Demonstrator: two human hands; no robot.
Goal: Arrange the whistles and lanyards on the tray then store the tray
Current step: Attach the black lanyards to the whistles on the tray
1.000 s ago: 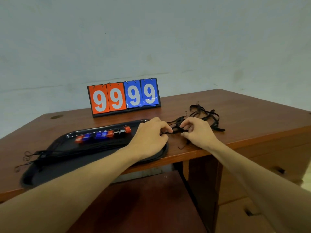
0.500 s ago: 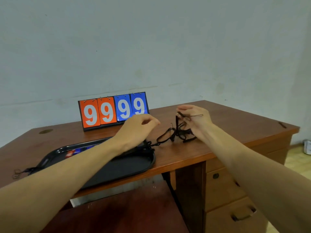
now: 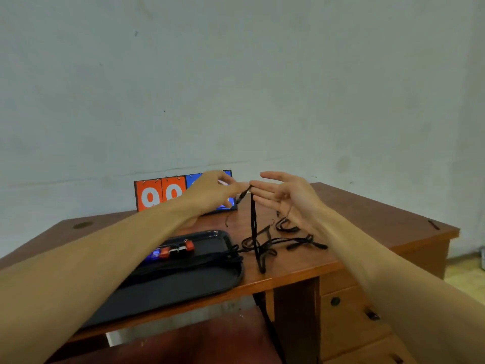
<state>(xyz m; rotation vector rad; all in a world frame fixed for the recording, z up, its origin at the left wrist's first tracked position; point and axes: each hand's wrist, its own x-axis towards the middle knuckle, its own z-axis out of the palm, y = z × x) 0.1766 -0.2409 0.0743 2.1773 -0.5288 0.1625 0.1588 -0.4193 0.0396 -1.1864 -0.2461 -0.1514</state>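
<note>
Head view: lanyard (image 3: 253,222) in left fingers (image 3: 235,187), straight right fingers (image 3: 265,191) just beside.

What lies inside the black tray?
In the tray: a row of red, blue and black whistles at the far side, black lanyards nearer. The left forearm covers the left end; anything there is hidden.

Office, wooden desk (image 3: 380,206), drawers (image 3: 347,307), flip scoreboard (image 3: 157,195)

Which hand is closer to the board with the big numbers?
Left. The left hand is up in front of the blue cards of the number board, pinching a black lanyard. The right hand is open, further off to the board's right.
</note>
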